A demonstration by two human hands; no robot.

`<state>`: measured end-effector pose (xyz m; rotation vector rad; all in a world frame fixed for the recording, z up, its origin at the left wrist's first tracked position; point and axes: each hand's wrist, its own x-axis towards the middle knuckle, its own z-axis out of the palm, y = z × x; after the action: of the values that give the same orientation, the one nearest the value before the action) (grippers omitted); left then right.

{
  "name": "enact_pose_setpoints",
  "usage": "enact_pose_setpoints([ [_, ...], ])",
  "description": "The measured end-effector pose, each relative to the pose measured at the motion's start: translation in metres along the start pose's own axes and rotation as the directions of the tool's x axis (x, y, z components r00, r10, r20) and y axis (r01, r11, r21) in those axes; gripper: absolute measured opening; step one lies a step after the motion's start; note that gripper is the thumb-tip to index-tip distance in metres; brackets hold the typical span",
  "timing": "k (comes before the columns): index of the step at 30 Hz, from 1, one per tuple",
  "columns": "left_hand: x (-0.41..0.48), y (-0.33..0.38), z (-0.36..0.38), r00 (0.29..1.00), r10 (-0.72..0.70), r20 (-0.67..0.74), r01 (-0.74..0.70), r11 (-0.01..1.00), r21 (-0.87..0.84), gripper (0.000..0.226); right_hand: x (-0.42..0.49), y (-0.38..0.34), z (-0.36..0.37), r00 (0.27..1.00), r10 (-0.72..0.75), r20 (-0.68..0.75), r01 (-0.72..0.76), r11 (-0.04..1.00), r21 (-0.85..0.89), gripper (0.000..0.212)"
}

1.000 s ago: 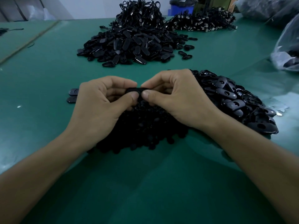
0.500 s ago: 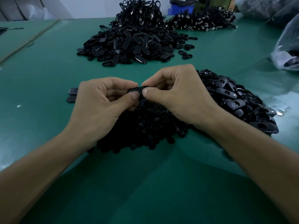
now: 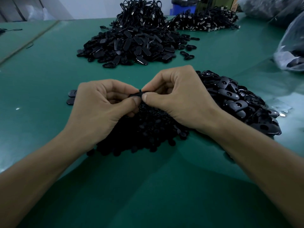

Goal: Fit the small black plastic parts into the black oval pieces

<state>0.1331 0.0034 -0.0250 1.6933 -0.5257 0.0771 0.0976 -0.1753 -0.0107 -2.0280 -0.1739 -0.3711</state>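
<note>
My left hand (image 3: 98,109) and my right hand (image 3: 179,99) meet above a heap of small black plastic parts (image 3: 144,134). Between the thumbs and forefingers of both hands sits a black oval piece (image 3: 136,94), mostly hidden by the fingers. A tiny black nub shows at its top, under my right forefinger. A pile of black oval pieces with holes (image 3: 238,102) lies just right of my right hand. Two oval pieces (image 3: 71,97) lie flat on the green table (image 3: 49,76) left of my left hand.
A large heap of black oval pieces (image 3: 131,46) lies farther back, with a tangle of black cords (image 3: 141,14) behind it and another pile (image 3: 204,22) at the back right. Clear plastic bags (image 3: 291,51) sit at the right edge.
Both hands have stayed together over the small parts. My right hand has lifted slightly and its forefinger now presses down at the top of the oval piece.
</note>
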Motion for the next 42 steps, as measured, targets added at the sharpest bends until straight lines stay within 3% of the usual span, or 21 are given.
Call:
enact_pose_setpoints([
  [4,0.003,-0.005,-0.002,0.999,0.029,-0.015,-0.028,0.999,0.037,0.012,0.001,0.001,-0.002,1.0,0.011,0.018,-0.011,0.999,-0.042,0.007],
  [6,0.007,-0.01,-0.006,0.995,0.04,-0.088,-0.032,0.995,0.092,0.019,0.001,0.002,-0.002,1.0,-0.005,0.002,0.005,0.982,-0.188,0.016],
  [8,0.014,-0.016,-0.016,0.983,0.052,-0.177,-0.025,0.988,0.152,0.019,0.001,0.003,-0.006,0.999,-0.042,-0.021,0.028,0.884,-0.467,0.029],
  [11,0.023,-0.026,-0.033,0.96,0.082,-0.268,-0.016,0.971,0.24,0.023,0.0,0.007,-0.015,0.999,0.007,-0.054,-0.047,0.614,-0.788,0.036],
  [13,0.026,-0.032,-0.042,0.951,0.097,-0.294,-0.005,0.955,0.297,0.025,-0.002,0.008,-0.018,0.992,0.107,-0.07,-0.115,0.506,-0.855,0.034],
  [16,0.029,-0.038,-0.051,0.936,0.079,-0.342,0.049,0.935,0.35,0.021,-0.004,0.009,-0.017,0.977,0.206,-0.056,-0.148,0.46,-0.875,0.029],
  [27,0.029,-0.05,-0.056,0.93,0.024,-0.366,0.171,0.854,0.491,0.025,0.0,0.01,-0.019,0.989,0.032,-0.147,-0.138,0.581,-0.802,0.027],
  [31,0.026,-0.044,-0.054,0.94,0.064,-0.335,0.149,0.806,0.573,0.03,0.0,0.007,-0.017,0.981,-0.061,-0.185,-0.092,0.69,-0.718,0.035],
  [33,0.025,-0.04,-0.05,0.948,0.091,-0.305,0.112,0.801,0.588,0.02,0.0,0.009,-0.015,0.984,-0.071,-0.163,-0.052,0.765,-0.642,0.031],
  [39,0.016,-0.016,-0.022,0.982,0.107,-0.157,-0.039,0.923,0.383,0.01,0.001,0.008,-0.003,0.985,-0.13,-0.117,0.082,0.934,-0.347,0.011],
  [42,0.013,-0.003,-0.014,0.995,0.009,-0.102,0.014,0.976,0.218,0.02,-0.001,0.004,0.003,0.96,-0.243,-0.137,0.208,0.951,-0.229,0.011],
])
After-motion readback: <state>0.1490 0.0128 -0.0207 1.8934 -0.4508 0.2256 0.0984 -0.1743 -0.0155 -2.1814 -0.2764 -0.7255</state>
